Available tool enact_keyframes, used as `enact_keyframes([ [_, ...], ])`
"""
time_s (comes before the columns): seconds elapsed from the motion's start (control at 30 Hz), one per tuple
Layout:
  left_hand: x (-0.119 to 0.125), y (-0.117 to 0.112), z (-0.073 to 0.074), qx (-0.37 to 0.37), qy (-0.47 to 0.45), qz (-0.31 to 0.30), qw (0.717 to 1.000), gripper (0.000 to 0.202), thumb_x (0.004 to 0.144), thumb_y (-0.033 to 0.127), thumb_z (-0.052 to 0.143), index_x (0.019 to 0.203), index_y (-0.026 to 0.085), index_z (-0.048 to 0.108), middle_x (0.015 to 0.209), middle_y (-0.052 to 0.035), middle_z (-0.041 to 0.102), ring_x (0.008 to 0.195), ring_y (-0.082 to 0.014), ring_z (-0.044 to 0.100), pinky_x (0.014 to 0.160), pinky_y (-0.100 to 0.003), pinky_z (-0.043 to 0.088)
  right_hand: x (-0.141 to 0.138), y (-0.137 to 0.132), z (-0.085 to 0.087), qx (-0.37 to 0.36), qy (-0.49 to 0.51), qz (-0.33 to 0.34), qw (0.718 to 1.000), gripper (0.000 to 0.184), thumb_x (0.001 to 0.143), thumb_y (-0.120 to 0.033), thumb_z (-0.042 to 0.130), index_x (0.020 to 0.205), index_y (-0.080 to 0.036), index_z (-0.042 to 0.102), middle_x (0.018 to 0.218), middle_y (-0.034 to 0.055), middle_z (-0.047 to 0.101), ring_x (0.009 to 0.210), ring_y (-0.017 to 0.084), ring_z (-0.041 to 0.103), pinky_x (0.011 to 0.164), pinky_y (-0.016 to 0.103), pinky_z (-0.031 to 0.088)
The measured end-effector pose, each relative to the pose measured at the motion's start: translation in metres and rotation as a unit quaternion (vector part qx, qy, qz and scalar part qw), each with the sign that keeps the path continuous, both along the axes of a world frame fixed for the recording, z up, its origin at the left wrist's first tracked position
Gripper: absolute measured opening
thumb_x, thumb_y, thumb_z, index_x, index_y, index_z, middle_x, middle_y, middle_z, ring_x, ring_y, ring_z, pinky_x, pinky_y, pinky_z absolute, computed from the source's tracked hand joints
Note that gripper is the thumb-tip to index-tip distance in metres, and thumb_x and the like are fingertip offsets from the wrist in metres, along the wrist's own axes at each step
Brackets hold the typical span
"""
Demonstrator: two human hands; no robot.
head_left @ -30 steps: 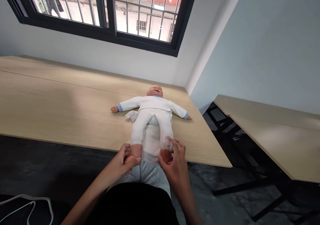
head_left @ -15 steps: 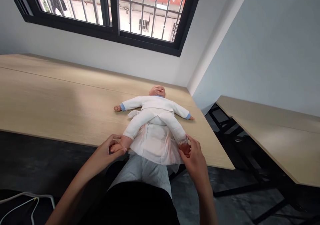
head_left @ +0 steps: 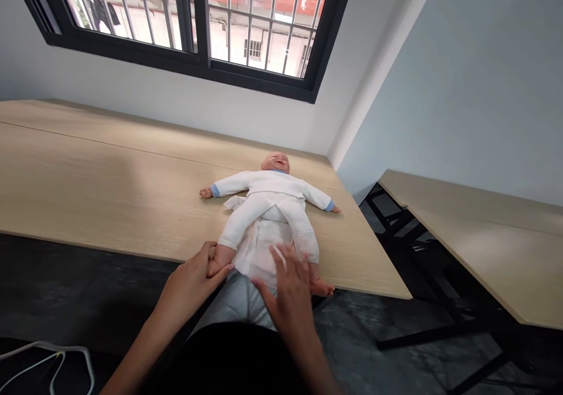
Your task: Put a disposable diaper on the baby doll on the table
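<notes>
A baby doll [head_left: 268, 198] in a white long-sleeved top with blue cuffs lies on its back on a light wood table [head_left: 109, 172], its legs toward me. A white cloth nappy [head_left: 257, 254] wraps its hips, and its edge hangs near the table's front edge. My left hand [head_left: 191, 283] is closed around the doll's foot [head_left: 219, 260]. My right hand [head_left: 285, 301] rests with fingers spread on the nappy. The doll's other foot [head_left: 321, 288] sticks out past my right hand, untouched.
A small white cloth [head_left: 233, 203] lies beside the doll's hip. Grey quilted fabric [head_left: 237, 301] shows below the table's edge. A second wood table [head_left: 475, 231] on black metal legs stands to the right. A white cable [head_left: 53, 357] lies at the lower left.
My right hand has let go of the doll's foot and moved onto the nappy. The doll's legs now lie closer together, and my left hand has moved inward with the foot.
</notes>
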State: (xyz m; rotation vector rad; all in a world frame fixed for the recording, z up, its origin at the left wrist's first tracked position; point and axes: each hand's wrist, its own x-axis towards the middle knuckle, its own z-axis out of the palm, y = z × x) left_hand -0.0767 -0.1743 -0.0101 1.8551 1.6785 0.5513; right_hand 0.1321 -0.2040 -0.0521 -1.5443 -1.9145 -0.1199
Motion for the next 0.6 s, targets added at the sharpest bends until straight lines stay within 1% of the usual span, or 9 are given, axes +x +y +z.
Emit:
enact_keyframes([
  [0.07, 0.005, -0.004, 0.003, 0.013, 0.046, 0.016, 0.999, 0.048, 0.090, 0.057, 0.047, 0.122, 0.021, 0.048, 0.110, -0.0126, 0.067, 0.100, -0.0354, 0.065, 0.074, -0.036, 0.046, -0.016, 0.005, -0.006, -0.033, -0.021, 0.029, 0.999, 0.065, 0.091, -0.044, 0.063, 0.146, -0.016, 0.042, 0.149, 0.0155, 0.043, 0.142, 0.034, 0.034, 0.120, 0.060, 0.012],
  [0.13, 0.009, -0.004, 0.003, 0.051, 0.079, 0.030, 0.995, 0.049, 0.091, 0.053, 0.046, 0.127, 0.020, 0.047, 0.118, -0.0141, 0.063, 0.112, -0.0353, 0.060, 0.081, -0.039, 0.047, -0.024, 0.011, -0.011, -0.064, -0.045, 0.030, 0.996, 0.065, 0.091, -0.032, 0.063, 0.149, -0.015, 0.039, 0.153, 0.0142, 0.038, 0.144, 0.034, 0.031, 0.120, 0.060, 0.012],
  [0.23, 0.012, 0.010, -0.003, 0.124, 0.094, 0.020, 0.988, 0.054, 0.089, 0.049, 0.051, 0.134, 0.018, 0.048, 0.121, -0.0143, 0.060, 0.118, -0.0341, 0.054, 0.093, -0.044, 0.047, -0.028, 0.018, -0.017, -0.091, -0.083, 0.036, 0.992, 0.060, 0.092, -0.015, 0.054, 0.150, -0.020, 0.040, 0.156, 0.0053, 0.035, 0.145, 0.032, 0.028, 0.120, 0.057, 0.019],
  [0.3, 0.015, 0.031, -0.007, 0.151, 0.059, -0.017, 0.987, 0.062, 0.088, 0.048, 0.054, 0.141, 0.016, 0.044, 0.123, -0.0151, 0.059, 0.119, -0.0330, 0.053, 0.100, -0.046, 0.045, -0.030, 0.020, -0.020, -0.091, -0.099, 0.037, 0.990, 0.057, 0.095, -0.011, 0.047, 0.150, -0.022, 0.040, 0.155, 0.0011, 0.035, 0.145, 0.031, 0.029, 0.119, 0.054, 0.024],
  [0.33, 0.017, 0.044, -0.009, 0.159, 0.028, -0.040, 0.986, 0.067, 0.087, 0.048, 0.056, 0.143, 0.015, 0.042, 0.126, -0.0160, 0.057, 0.120, -0.0324, 0.053, 0.103, -0.046, 0.044, -0.031, 0.020, -0.021, -0.088, -0.105, 0.034, 0.990, 0.056, 0.095, -0.010, 0.045, 0.150, -0.022, 0.040, 0.155, 0.0007, 0.036, 0.144, 0.031, 0.030, 0.118, 0.053, 0.026],
  [0.4, 0.024, 0.072, -0.012, 0.183, -0.040, -0.098, 0.977, 0.070, 0.087, 0.048, 0.056, 0.147, 0.016, 0.038, 0.142, -0.0161, 0.049, 0.132, -0.0306, 0.046, 0.112, -0.046, 0.038, -0.033, 0.020, -0.024, -0.079, -0.113, 0.030, 0.990, 0.055, 0.095, -0.009, 0.044, 0.149, -0.020, 0.042, 0.153, 0.0013, 0.039, 0.143, 0.031, 0.034, 0.117, 0.052, 0.029],
  [0.47, 0.034, 0.098, -0.013, 0.190, -0.088, -0.147, 0.967, 0.073, 0.086, 0.048, 0.058, 0.149, 0.019, 0.034, 0.151, -0.0137, 0.042, 0.140, -0.0291, 0.040, 0.116, -0.045, 0.033, -0.034, 0.020, -0.028, -0.062, -0.115, 0.033, 0.991, 0.052, 0.094, -0.008, 0.046, 0.145, -0.019, 0.047, 0.150, 0.0022, 0.044, 0.140, 0.031, 0.038, 0.115, 0.052, 0.032],
  [0.53, 0.044, 0.119, -0.013, 0.180, -0.096, -0.179, 0.962, 0.075, 0.086, 0.043, 0.059, 0.150, 0.017, 0.033, 0.155, -0.0133, 0.039, 0.142, -0.0290, 0.038, 0.118, -0.046, 0.031, -0.034, 0.019, -0.032, -0.029, -0.109, 0.041, 0.993, 0.048, 0.094, -0.010, 0.049, 0.141, -0.018, 0.053, 0.146, 0.0024, 0.048, 0.137, 0.032, 0.041, 0.114, 0.050, 0.034],
  [0.6, 0.052, 0.133, -0.015, 0.170, -0.084, -0.192, 0.963, 0.075, 0.084, 0.035, 0.060, 0.150, 0.013, 0.033, 0.153, -0.0157, 0.040, 0.140, -0.0305, 0.040, 0.117, -0.046, 0.032, -0.035, 0.016, -0.037, 0.015, -0.099, 0.052, 0.994, 0.044, 0.095, -0.014, 0.051, 0.138, -0.018, 0.055, 0.143, 0.0015, 0.052, 0.134, 0.032, 0.044, 0.112, 0.049, 0.035],
])
